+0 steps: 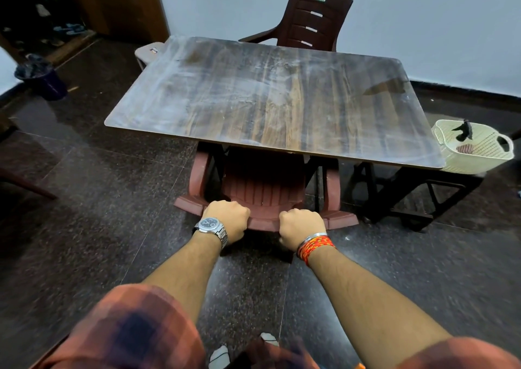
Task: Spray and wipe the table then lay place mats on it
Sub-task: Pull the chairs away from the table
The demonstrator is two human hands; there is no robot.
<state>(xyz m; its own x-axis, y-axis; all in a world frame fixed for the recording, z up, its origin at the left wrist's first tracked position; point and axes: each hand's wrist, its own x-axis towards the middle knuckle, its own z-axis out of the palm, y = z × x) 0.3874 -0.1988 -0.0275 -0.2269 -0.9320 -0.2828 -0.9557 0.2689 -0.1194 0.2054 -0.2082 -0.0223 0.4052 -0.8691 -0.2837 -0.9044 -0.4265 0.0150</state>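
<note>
As left hand (227,218) and right hand (301,227) clamp fingers on the red chair (263,184), the streaky table (267,101) stands on dark tiles (98,199).

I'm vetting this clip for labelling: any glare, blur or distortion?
Head view: pale glare streaks the table; wide-angle distortion bows its edges; the sleeves at the bottom are blurred; the left hand and right hand gripping the red chair look sharp.
</note>
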